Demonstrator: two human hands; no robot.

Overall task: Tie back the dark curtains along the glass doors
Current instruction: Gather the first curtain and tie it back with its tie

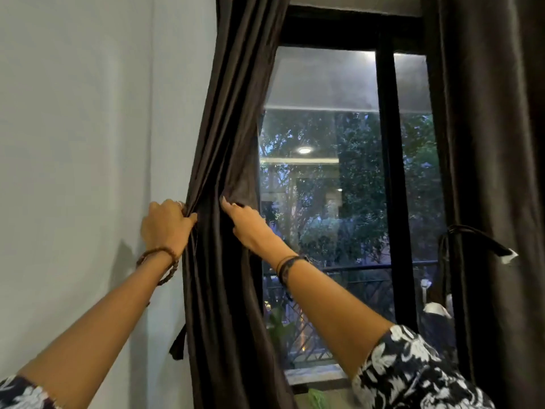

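The dark brown pleated fabric curtain (227, 178) on the left hangs bunched between the pale painted wall (88, 128) and the black-framed glass door (324, 187), with the left hand (165, 225) curled tight on its wall-side edge and the right hand (244, 224) pinching the glass-side folds. A second dark brown curtain (495, 143) at the right edge is cinched by a dark strap (477, 239), leaving the glass uncovered between them. No writing can be read.
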